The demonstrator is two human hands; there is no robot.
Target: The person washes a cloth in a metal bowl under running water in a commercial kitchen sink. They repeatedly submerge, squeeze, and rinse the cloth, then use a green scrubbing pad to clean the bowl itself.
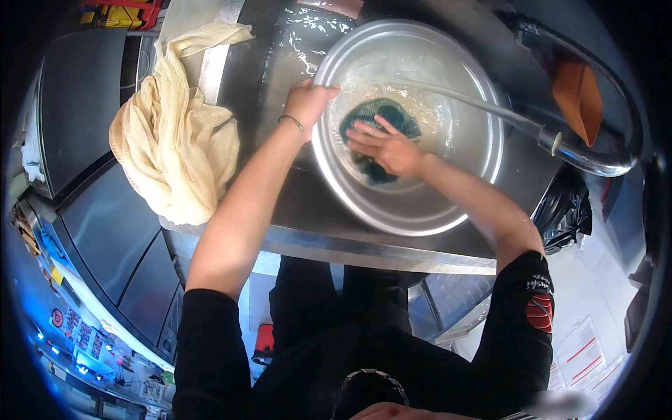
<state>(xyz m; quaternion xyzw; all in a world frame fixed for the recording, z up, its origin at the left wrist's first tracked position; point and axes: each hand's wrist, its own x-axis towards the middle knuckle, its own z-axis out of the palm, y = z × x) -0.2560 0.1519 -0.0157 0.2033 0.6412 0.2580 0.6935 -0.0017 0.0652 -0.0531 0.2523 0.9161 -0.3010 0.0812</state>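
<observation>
A large round metal basin stands tilted at a stainless steel sink, with water running into it from the faucet. My left hand grips the basin's left rim, thumb over the edge. Inside the basin lies a dark green mesh cloth or scouring pad, wet. Over it my right hand is spread, palm down and fingers apart, slightly blurred. Whether its palm presses on the green material cannot be told. To the left of my left forearm a cream mesh cloth lies bunched on the steel counter.
Water stands in the sink behind the basin. An orange-brown container is at the right, beside the faucet's curved pipe. A black plastic bag hangs below it. The steel counter's front edge runs before my body.
</observation>
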